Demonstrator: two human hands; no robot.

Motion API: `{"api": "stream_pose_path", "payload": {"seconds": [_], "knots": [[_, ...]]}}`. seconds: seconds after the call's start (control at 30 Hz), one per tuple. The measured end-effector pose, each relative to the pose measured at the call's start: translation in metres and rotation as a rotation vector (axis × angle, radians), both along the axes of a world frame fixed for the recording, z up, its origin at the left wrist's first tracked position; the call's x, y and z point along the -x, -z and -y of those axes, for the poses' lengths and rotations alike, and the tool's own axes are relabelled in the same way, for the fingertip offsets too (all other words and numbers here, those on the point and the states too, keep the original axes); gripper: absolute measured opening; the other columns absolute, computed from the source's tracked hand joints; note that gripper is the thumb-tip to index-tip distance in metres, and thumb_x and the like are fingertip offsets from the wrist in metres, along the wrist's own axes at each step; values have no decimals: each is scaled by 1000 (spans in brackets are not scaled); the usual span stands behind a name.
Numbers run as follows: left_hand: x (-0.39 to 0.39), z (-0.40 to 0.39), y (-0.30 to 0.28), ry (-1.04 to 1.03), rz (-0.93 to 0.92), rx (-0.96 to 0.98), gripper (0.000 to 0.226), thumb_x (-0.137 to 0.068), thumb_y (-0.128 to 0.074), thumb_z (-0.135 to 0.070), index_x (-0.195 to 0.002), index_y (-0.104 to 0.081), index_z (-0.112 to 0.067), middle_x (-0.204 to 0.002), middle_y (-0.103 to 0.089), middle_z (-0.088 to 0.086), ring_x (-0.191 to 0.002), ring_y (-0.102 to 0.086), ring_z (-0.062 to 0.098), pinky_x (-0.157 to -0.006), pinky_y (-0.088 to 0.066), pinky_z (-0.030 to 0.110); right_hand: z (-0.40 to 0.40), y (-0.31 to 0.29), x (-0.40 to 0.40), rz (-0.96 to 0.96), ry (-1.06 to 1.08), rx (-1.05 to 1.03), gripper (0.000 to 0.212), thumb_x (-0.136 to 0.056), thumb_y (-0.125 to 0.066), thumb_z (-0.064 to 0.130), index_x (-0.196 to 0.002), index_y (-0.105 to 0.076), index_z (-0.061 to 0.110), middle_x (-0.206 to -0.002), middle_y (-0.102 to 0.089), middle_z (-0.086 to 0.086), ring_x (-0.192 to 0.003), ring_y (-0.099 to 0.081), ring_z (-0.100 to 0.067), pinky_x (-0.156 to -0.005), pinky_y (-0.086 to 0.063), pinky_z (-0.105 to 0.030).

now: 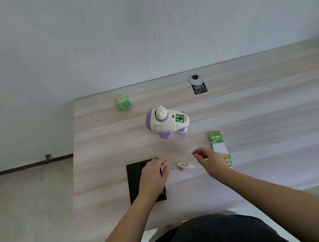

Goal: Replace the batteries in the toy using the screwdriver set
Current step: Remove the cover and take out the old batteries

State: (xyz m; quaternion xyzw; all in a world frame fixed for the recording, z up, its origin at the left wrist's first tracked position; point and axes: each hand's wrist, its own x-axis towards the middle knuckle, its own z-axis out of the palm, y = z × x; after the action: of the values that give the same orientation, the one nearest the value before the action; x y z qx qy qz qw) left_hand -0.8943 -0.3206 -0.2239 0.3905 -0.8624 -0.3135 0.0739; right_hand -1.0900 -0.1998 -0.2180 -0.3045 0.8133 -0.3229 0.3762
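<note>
Two hands hover: right hand [210, 159] fingers loosely curled beside the battery cover [185, 166]; pinch its edges gently.

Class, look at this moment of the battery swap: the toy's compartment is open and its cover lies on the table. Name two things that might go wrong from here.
1. The small white-and-purple battery cover lies loose between the left hand and right hand; a careless sweep may knock it off the pale wooden table.
2. The white-and-purple toy lies with green batteries exposed; bumping it may tip them out.
</note>
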Motion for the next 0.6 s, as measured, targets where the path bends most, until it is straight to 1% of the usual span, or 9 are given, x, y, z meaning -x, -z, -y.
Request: {"api": "stream_pose_path", "payload": {"seconds": [0.1,0.2,0.23,0.3,0.37,0.43,0.5,0.53,0.6], "knots": [[4,14,-9,-73,-110,-85,34,-92,-60,-22,-124,-56,-15,-113,-59,-2,-96,-57,14,-86,-45,28,13,-12,1,111,191,49,16,-97,-50,23,-106,-62,29,-98,-69,1,-90,-65,-12,-80,-55,-32],[15,35,-22,-151,-181,-106,52,-90,-63,-19,-137,-43,-12,-124,-49,3,-95,-53,12,-83,-41,22,33,-31,5,205,342,143,26,-99,-44,20,-122,-57,23,-102,-67,2,-92,-66,-14,-82,-55,-32],[20,43,-25,-176,-195,-115,56,-91,-63,-20,-141,-38,-12,-128,-46,5,-99,-53,13,-86,-42,23,39,-37,6,228,375,166,29,-99,-43,21,-126,-54,24,-104,-66,2,-95,-65,-14,-84,-55,-33],[31,58,-34,-229,-213,-173,63,-93,-59,-27,-147,-28,-14,-140,-39,7,-115,-50,17,-98,-43,31,51,-45,9,260,414,189,34,-99,-42,23,-132,-50,28,-112,-63,0,-102,-63,-15,-89,-54,-36],[42,71,-42,-233,-224,-202,65,-96,-52,-35,-151,-21,-16,-150,-30,8,-134,-38,22,-112,-33,38,62,-52,10,279,398,176,40,-99,-40,28,-139,-43,31,-128,-56,1,-112,-58,-19,-96,-51,-41],[53,80,-54,-241,-239,-290,62,-100,-40,-42,-153,-18,-18,-158,-20,5,-144,-23,20,-119,-18,33,72,-61,8,290,350,127,44,-97,-36,32,-140,-38,39,-139,-49,1,-120,-52,-23,-102,-45,-48],[64,88,-59,-284,-267,-416,61,-101,-27,-49,-153,-18,-20,-160,-15,3,-147,-15,17,-119,-10,31,77,-69,3,274,302,79,43,-93,-31,31,-129,-42,52,-132,-52,-7,-118,-52,-30,-101,-44,-54],[68,92,-60,-303,-282,-483,64,-98,-23,-57,-153,-20,-23,-160,-17,3,-147,-16,18,-120,-11,35,78,-73,-1,268,286,59,44,-92,-29,31,-125,-43,55,-128,-52,-10,-117,-52,-32,-100,-44,-55],[74,100,-48,-324,-346,-663,80,-83,-21,-81,-146,-35,-34,-151,-37,3,-139,-35,22,-118,-23,46,77,-77,-6,286,285,50,46,-91,-27,33,-128,-39,58,-130,-49,-6,-119,-50,-30,-101,-44,-54]]}}
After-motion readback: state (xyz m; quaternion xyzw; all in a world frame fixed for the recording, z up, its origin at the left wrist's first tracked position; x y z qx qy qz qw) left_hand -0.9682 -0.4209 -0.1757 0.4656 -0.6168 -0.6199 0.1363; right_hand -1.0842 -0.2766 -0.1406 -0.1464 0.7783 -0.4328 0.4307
